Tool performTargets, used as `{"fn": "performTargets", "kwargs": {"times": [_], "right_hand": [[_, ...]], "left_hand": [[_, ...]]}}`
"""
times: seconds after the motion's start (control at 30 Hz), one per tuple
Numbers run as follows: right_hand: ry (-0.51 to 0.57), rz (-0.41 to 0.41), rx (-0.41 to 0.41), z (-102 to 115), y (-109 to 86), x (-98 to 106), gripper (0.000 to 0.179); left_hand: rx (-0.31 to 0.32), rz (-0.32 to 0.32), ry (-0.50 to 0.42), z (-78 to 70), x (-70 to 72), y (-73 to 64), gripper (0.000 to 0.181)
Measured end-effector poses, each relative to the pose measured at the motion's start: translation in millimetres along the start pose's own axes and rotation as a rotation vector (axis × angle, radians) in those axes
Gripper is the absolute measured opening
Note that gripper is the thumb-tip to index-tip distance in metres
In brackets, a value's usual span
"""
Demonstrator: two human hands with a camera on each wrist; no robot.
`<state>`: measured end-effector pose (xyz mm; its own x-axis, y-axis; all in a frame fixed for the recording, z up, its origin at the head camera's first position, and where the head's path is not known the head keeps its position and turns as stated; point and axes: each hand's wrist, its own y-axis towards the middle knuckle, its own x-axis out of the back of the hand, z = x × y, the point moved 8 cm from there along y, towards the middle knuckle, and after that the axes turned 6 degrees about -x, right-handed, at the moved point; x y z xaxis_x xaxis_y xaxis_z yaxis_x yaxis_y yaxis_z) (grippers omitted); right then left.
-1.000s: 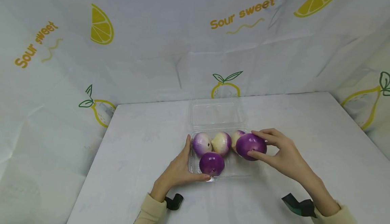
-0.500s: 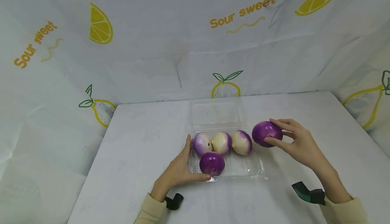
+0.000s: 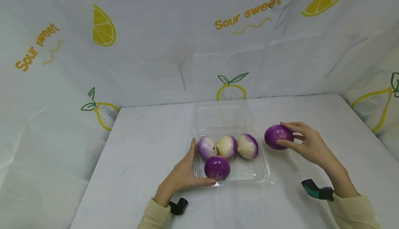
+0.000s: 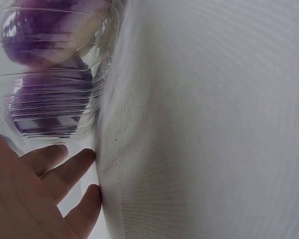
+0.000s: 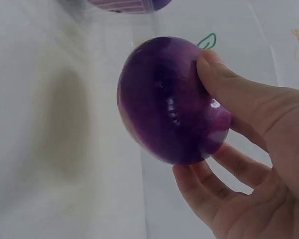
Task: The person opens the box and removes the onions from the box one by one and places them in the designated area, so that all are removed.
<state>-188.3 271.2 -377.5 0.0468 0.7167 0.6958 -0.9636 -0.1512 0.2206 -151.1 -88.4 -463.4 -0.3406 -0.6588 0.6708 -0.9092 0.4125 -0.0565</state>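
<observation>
My right hand [image 3: 311, 146] holds a round purple vegetable [image 3: 278, 137], turnip- or onion-like, between thumb and fingers. It is raised above the table, just right of a clear plastic clamshell box [image 3: 249, 170]. In the right wrist view the thumb presses one side of the purple vegetable [image 5: 164, 104] and the fingertips support the other. My left hand [image 3: 180, 175] rests against the box's front left corner, thumb along the front rim, fingers straight along the left side. Inside the box lie several similar vegetables: a purple one [image 3: 217, 168] at front left and purple-and-white ones [image 3: 248, 146] across the back row.
The box's clear lid [image 3: 222, 115] lies folded back toward the wall. A white cloth covers the table [image 3: 149, 135]. Behind hangs a white sheet [image 3: 162, 49] with lemon prints. Black wrist-worn pieces [image 3: 178, 206] show at both wrists.
My right hand has carried the purple vegetable right, from above the box's right side to beyond its edge, slowing in the last half second. The left hand and box have stayed put.
</observation>
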Motion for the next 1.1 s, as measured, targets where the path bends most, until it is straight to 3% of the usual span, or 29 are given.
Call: {"fn": "performTargets", "kwargs": {"times": [0.53, 0.9, 1.1], "right_hand": [[-0.051, 0.067, -0.02, -23.4, 1.5, -12.2, 0.056], [-0.085, 0.106, -0.061, -27.9, 1.8, -18.9, 0.059], [-0.096, 0.099, -0.064, -27.9, -0.2, -25.0, 0.076]], "left_hand": [[-0.01, 0.001, 0.001, 0.3, -0.5, 0.3, 0.148], [0.002, -0.005, -0.007, -0.2, -0.4, 0.3, 0.148], [0.002, -0.001, -0.003, 1.0, -1.5, 0.3, 0.147]]}}
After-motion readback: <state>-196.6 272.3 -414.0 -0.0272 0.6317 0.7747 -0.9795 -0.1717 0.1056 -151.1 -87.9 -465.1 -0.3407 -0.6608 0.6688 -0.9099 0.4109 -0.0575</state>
